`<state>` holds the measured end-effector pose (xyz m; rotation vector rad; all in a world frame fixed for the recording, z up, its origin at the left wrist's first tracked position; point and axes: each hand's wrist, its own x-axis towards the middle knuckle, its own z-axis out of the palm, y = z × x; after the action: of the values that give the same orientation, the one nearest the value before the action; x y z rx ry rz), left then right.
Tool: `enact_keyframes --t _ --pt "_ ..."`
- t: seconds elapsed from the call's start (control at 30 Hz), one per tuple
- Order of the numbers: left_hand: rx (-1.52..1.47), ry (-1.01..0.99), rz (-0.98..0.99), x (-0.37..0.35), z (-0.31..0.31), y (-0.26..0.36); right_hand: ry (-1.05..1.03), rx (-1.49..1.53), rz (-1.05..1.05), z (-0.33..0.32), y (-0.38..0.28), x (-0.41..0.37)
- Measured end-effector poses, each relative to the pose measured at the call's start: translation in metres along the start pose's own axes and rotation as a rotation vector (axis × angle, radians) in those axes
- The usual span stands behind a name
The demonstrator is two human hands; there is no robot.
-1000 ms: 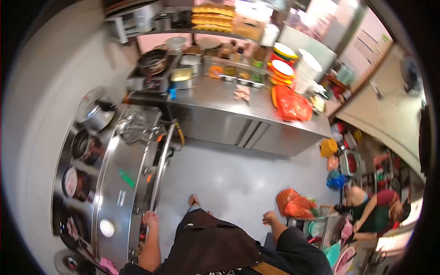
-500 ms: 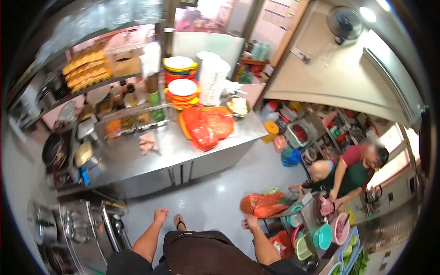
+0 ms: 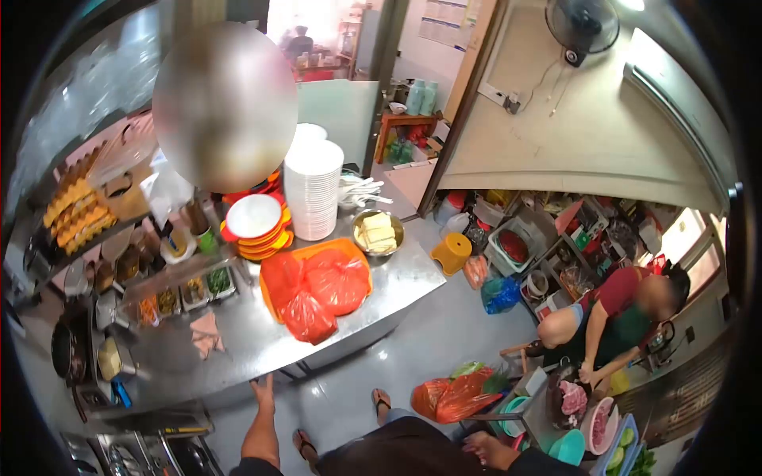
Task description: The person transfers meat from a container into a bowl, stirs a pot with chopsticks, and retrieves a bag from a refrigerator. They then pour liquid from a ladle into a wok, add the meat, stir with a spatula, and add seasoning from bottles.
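Note at far left a dark pan (image 3: 70, 349), then a steel container (image 3: 109, 361) with pale yellow contents. Next, log a pink cloth (image 3: 208, 335) on the steel counter (image 3: 246, 361). Find the left hand (image 3: 263, 388) at the counter's front edge, arm outstretched, fingers extended, gripping nothing visible; cannot tell touching from just short. If steadying there, best to rest fingertips lightly and favour bare steel over the cloth. Record red plastic bags (image 3: 313, 316) in an orange tray (image 3: 338, 247) on the counter, ahead and to the right of that hand. Observe overhang past the tray's near rim; treat as a likely snag and pass wide. Beside the tray, note a metal bowl (image 3: 400, 230) of pale blocks; allow elbow room. Farther right, see a red sack (image 3: 448, 398) near the right hand (image 3: 489, 451). Read fingers as partly curled; cannot tell gripping from empty. Advise bringing into clear view before any reach, well apart from the co-worker's hands (image 3: 586, 373) near raw meat (image 3: 573, 398).
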<state>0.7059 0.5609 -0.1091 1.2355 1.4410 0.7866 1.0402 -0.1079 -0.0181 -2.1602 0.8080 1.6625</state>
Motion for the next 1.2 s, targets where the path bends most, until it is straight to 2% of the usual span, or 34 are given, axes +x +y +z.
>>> enact_keyframes --t 0.1,0.17,0.2,0.23,0.27,0.3,0.33,0.37,0.4,0.43,0.47,0.53,0.57,0.67,0.7,0.8,0.83,0.87,0.93,1.0,1.03,1.13,1.2 --pt "-0.164 0.061 -0.180 -0.020 0.012 0.023 0.124 0.010 -0.085 -0.084 -0.048 0.009" --pt "-0.157 0.023 -0.158 -0.037 0.013 0.034 0.202 -0.091 -0.192 -0.138 -0.108 0.017" --pt "-0.172 0.017 -0.133 -0.034 0.014 0.034 0.238 -0.354 -0.318 -0.162 -0.144 0.015" --pt "-0.191 0.000 -0.183 -0.025 0.016 0.020 0.297 -1.145 -0.694 -0.187 -0.186 0.017" --pt "-0.176 0.011 -0.190 -0.021 0.017 0.018 0.447 -1.623 -0.951 -0.201 -0.230 0.016" --pt "-0.158 0.020 -0.203 -0.024 0.016 0.026 0.568 -1.714 -1.068 -0.206 -0.274 0.014" --pt "-0.143 0.029 -0.215 -0.024 0.017 0.026 0.520 -0.992 -0.961 -0.184 -0.319 -0.021" --pt "-0.097 0.098 -0.069 -0.016 0.020 0.011 0.433 -0.290 -0.800 -0.146 -0.351 -0.067" --pt "-0.046 0.169 0.071 -0.008 0.025 -0.002 0.373 -0.362 -0.878 -0.138 -0.390 -0.059" --pt "0.016 0.237 0.210 -0.007 0.032 -0.013 0.366 -0.610 -0.925 -0.114 -0.424 -0.075" --pt "0.022 0.307 0.233 -0.013 0.039 -0.013 0.219 -0.470 -0.990 -0.076 -0.439 -0.119" --pt "0.047 0.462 0.283 -0.024 0.046 -0.010 0.185 -0.612 -1.162 -0.005 -0.460 -0.180" --pt "-0.001 0.450 0.146 -0.038 0.043 -0.016 0.158 -0.683 -1.232 0.030 -0.464 -0.210" --pt "0.050 0.707 -0.009 -0.117 0.035 -0.021 -0.049 -0.894 -1.465 0.128 -0.471 -0.270" --pt "0.054 0.736 -0.078 -0.144 0.023 -0.030 -0.100 -0.997 -1.565 0.160 -0.470 -0.278" --pt "0.068 0.757 -0.094 -0.231 -0.024 -0.036 -0.247 -1.337 -1.751 0.256 -0.452 -0.326" --pt "0.109 0.762 -0.062 -0.256 -0.042 -0.055 -0.336 -1.321 -1.913 0.290 -0.448 -0.327" --pt "0.149 0.766 -0.018 -0.271 -0.061 -0.072 -0.328 -1.423 -1.907 0.324 -0.445 -0.331" --pt "0.168 0.722 -0.349 -0.305 -0.105 -0.029 -0.366 -1.524 -2.010 0.390 -0.438 -0.333" --pt "0.152 0.934 -0.268 -0.317 -0.123 -0.075 -0.343 -1.503 -2.284 0.451 -0.434 -0.330" --pt "0.138 0.972 -0.287 -0.323 -0.132 -0.094 -0.328 -1.483 -2.414 0.478 -0.433 -0.326" --pt "0.239 1.068 -0.319 -0.342 -0.168 -0.058 -0.190 -1.440 -2.703 0.554 -0.439 -0.317" --pt "0.239 1.175 -0.330 -0.347 -0.176 -0.070 -0.232 -1.488 -2.695 0.582 -0.446 -0.306"
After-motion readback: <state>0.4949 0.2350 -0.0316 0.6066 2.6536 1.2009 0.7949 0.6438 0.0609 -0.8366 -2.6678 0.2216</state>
